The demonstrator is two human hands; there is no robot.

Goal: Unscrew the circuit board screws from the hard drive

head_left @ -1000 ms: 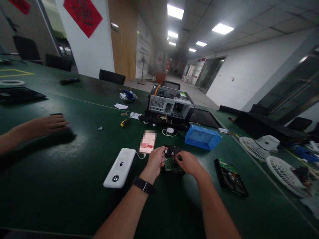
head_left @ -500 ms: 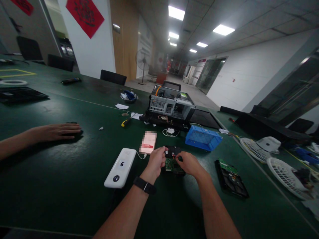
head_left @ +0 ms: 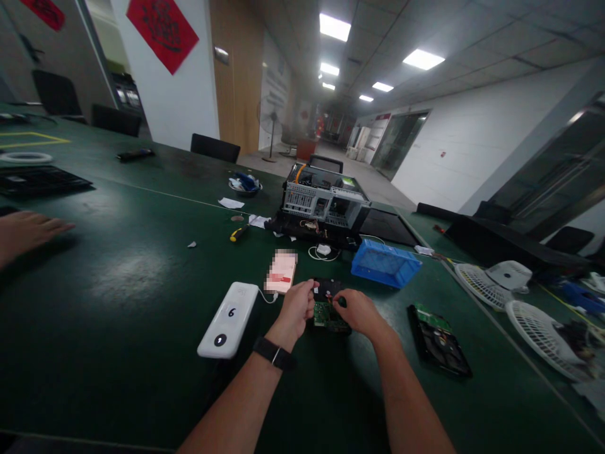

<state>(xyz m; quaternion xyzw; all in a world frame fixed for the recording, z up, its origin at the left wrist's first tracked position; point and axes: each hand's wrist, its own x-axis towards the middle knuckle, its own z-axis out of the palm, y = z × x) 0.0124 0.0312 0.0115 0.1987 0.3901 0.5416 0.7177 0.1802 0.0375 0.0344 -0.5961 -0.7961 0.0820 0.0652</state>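
Phone screen [head_left: 282,271] pixelated, co-worker's hand [head_left: 33,232] cropped at left edge, circuit board [head_left: 323,314] partly hidden

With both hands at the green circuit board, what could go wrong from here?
The right hand is curled close over the green circuit board; a slip might damage it.

The left hand is beside the short white cable running from the white, rounded power bank toward the pink-screened phone; a sideways swing might snag it.

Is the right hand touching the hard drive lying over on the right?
Apart. The head view shows green tabletop between the right hand and the hard drive.
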